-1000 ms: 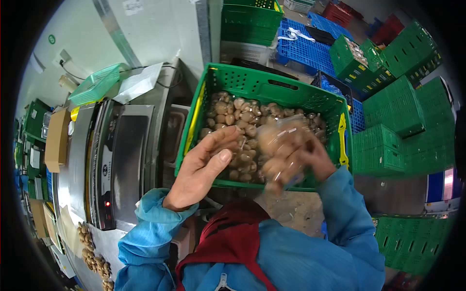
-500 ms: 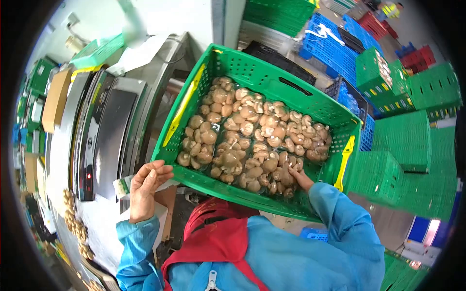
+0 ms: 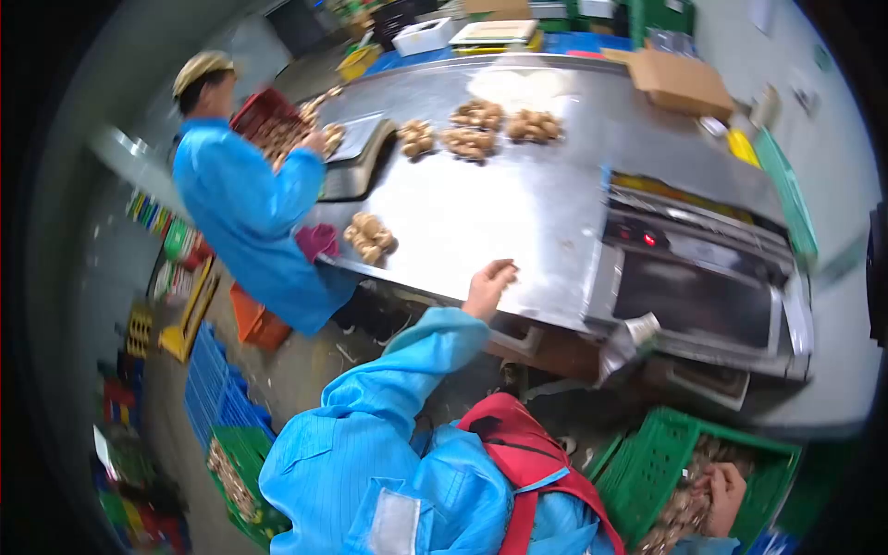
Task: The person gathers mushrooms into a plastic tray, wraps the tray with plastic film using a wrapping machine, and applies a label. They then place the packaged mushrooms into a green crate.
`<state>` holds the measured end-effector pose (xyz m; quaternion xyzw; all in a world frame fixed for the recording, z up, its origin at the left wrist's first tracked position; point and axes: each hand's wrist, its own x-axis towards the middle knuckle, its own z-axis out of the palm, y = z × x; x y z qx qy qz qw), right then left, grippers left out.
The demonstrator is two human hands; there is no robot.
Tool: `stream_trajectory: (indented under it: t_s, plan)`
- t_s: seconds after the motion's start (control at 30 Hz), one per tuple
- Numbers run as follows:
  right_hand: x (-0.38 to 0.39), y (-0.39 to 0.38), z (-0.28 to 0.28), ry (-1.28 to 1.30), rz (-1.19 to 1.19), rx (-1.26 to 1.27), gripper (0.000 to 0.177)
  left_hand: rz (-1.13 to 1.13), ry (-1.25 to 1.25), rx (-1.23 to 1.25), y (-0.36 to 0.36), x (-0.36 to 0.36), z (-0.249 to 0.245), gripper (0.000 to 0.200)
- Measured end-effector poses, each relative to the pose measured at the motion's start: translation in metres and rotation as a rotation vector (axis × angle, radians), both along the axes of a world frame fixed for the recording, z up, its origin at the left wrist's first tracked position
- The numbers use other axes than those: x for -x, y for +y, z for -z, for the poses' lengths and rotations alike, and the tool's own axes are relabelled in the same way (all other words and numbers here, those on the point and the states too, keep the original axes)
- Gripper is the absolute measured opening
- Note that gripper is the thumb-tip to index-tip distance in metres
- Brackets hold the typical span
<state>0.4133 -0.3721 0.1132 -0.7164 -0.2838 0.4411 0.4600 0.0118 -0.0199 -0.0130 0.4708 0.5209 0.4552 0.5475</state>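
My left hand (image 3: 490,289) is held out over the near edge of the steel table (image 3: 536,213). Its fingers are loosely bent and slightly apart, with nothing visible in them. At the lower right, my right hand (image 3: 723,498) is at the brown mushrooms (image 3: 673,518) in a green crate (image 3: 661,458). Its fingers bend toward the mushrooms; blur hides whether they grip any. A bunch of light brown mushrooms (image 3: 370,237) lies near the table edge, left of my left hand. More mushroom bunches (image 3: 469,142) lie farther back on the table.
A co-worker in blue (image 3: 245,208) stands at the table's left end, holding a red crate (image 3: 264,125) of mushrooms. A machine with a dark plate (image 3: 698,296) is on the right. A cardboard box (image 3: 680,85) sits behind it. A blue crate (image 3: 217,379) stands on the floor.
The view has swung left to the table and co-worker. The green crate has gone from the centre to the lower right. My left hand is now over the table edge; my right stays at the crate.
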Motion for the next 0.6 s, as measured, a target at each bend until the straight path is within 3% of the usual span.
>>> stream_trajectory:
  t_s: [0.03, 0.13, 0.23, 0.27, 0.3, 0.4, 0.47, 0.6]
  plan:
    - [0.021, 0.042, -0.008, -0.006, -0.103, -0.019, 0.024, -0.191, 0.042, -0.129, 0.026, 0.038, 0.018, 0.028]
    - [0.099, 0.159, -0.003, 0.172, -0.407, -0.021, 0.029, -0.501, 0.599, -0.451, 0.099, 0.196, 0.047, 0.027]
    - [0.195, 0.273, 0.035, 0.5, -0.669, 0.108, 0.033, -0.62, 0.427, -0.282, 0.127, 0.284, -0.019, 0.035]
    - [0.232, 0.309, 0.045, 0.57, -0.728, 0.174, 0.037, -0.693, 0.709, -0.254, 0.157, 0.35, 0.029, 0.038]
    - [0.268, 0.341, 0.059, 0.689, -0.776, 0.184, 0.04, -0.638, 0.799, -0.192, 0.17, 0.386, 0.038, 0.046]
    - [0.373, 0.418, 0.095, 0.804, -0.8, 0.328, 0.045, -0.488, 0.708, -0.014, 0.193, 0.417, 0.019, 0.051]
    - [0.439, 0.453, 0.125, 0.848, -0.781, 0.381, 0.054, -0.311, 0.524, 0.145, 0.212, 0.433, 0.032, 0.052]
    - [0.537, 0.487, 0.149, 0.787, -0.751, 0.498, 0.077, -0.201, 0.271, 0.319, 0.224, 0.434, 0.046, 0.055]
